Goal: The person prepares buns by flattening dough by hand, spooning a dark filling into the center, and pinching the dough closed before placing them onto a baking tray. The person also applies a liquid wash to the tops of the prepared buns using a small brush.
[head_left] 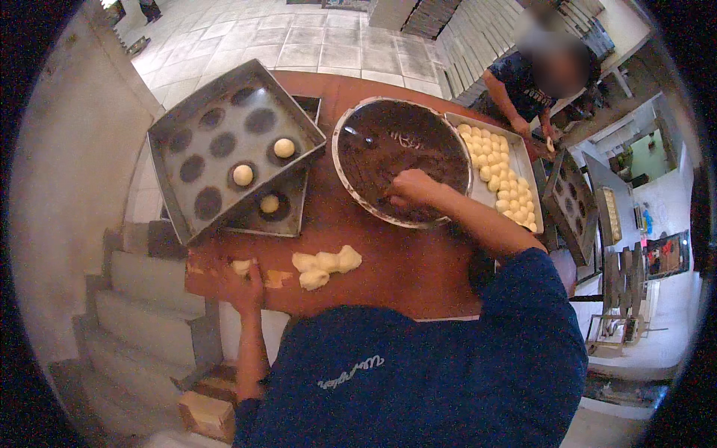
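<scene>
At the table's left front edge, my left hand (248, 293) is curled around a small piece of pale dough (240, 266). My right hand (414, 188) reaches into a large round bowl (337, 168). Its fingers are bent closed at the surface of a dark brown crumbly filling (381, 160), and the fingertips are partly hidden. Several joined lumps of dough (327, 263) lie on the table between my hands. A square metal tray (166, 183) with round dark hollows stands at the left, with two dough balls (284, 148) in it.
Beneath that tray, another tray (291, 220) shows one dough ball (269, 203). Right of the bowl, a shallow tray (484, 190) holds many dough balls (500, 168). A co-worker (534, 82) stands at the far right near another hollowed tray (571, 196). Steps (142, 299) lie left of the reddish table (403, 269).
</scene>
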Action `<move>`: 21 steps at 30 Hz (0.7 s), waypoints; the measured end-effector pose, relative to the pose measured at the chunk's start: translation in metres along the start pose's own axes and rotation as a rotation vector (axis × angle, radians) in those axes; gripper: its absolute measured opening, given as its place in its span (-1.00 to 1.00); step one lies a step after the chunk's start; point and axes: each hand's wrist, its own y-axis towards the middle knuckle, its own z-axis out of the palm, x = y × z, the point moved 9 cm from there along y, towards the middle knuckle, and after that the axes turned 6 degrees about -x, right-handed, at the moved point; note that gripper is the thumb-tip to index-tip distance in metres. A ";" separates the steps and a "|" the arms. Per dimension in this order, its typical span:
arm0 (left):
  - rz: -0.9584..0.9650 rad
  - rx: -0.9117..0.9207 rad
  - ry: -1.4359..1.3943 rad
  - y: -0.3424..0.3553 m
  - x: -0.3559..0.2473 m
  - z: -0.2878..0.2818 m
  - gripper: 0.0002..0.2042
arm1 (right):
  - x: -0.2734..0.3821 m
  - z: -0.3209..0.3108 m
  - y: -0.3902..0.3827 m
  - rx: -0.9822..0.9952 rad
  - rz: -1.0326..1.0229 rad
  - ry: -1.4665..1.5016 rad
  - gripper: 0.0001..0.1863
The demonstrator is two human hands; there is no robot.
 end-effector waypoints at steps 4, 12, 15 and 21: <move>0.083 0.034 -0.062 -0.004 0.008 0.011 -0.51 | -0.008 0.007 -0.025 0.171 0.024 0.417 -0.71; -0.389 0.126 -0.988 0.004 -0.022 -0.065 -0.79 | -0.003 -0.063 -0.094 -0.026 0.288 1.513 -0.70; -0.195 0.248 -0.653 0.022 0.019 -0.041 -0.78 | 0.061 -0.053 -0.097 -0.218 0.468 1.786 -0.64; 0.198 0.291 -0.523 -0.037 0.016 -0.018 -0.76 | 0.171 -0.053 -0.097 -0.411 0.353 1.703 -0.59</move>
